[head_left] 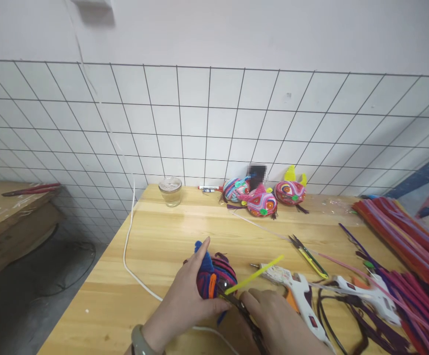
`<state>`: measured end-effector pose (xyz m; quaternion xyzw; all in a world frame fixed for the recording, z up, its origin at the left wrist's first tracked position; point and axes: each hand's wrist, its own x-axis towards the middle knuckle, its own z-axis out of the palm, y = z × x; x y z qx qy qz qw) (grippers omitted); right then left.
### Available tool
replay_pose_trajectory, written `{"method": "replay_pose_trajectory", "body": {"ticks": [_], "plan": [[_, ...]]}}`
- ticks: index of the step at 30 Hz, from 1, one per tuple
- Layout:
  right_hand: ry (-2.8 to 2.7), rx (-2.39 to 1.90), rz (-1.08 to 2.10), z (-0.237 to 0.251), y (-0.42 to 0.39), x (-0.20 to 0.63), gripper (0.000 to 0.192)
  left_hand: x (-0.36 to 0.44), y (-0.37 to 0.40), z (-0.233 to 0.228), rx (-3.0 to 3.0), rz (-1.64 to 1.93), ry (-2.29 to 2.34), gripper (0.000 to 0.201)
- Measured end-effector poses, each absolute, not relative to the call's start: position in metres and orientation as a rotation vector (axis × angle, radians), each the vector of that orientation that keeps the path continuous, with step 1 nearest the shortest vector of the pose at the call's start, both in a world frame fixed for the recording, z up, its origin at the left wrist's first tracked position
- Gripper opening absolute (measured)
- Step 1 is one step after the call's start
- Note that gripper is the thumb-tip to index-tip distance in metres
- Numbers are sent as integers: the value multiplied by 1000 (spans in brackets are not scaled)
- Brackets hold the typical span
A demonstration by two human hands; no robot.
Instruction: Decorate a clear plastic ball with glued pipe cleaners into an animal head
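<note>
My left hand (184,293) is wrapped round a striped pipe-cleaner animal (227,268) in purple, red and blue, with a blue upright ear (207,264) and an orange strip. My right hand (269,313) grips dark-handled scissors (249,320); their tips reach the animal's front. A yellow pipe cleaner (258,273) slants up and right from that spot. Whether the blades touch it is hard to make out. Part of the scissors' handle is hidden by my fingers.
Two glue guns (299,288) (375,296) and yellow-handled snips (308,256) lie right. Pipe cleaner bundles (406,231) fill the right edge. Several finished animals (260,202) and a glass cup (170,192) stand by the tiled wall. A white cable (129,246) crosses the table's left.
</note>
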<state>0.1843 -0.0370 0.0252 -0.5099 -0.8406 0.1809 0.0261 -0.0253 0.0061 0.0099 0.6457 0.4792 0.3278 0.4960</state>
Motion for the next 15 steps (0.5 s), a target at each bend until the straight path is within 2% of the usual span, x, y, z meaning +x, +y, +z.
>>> {"method": "replay_pose_trajectory", "body": {"ticks": [5,12,15], "plan": [[-2506,-1418,583,24,-37,183,32,-25,6,7,1494,834,1135,114],[-2384,-1575,512,17,-44,197,8,-30,13,7,1206,948,1051,120],[-2366,-1553,409,-4,-54,214,35,-35,19,6,1089,1072,990,124]]}}
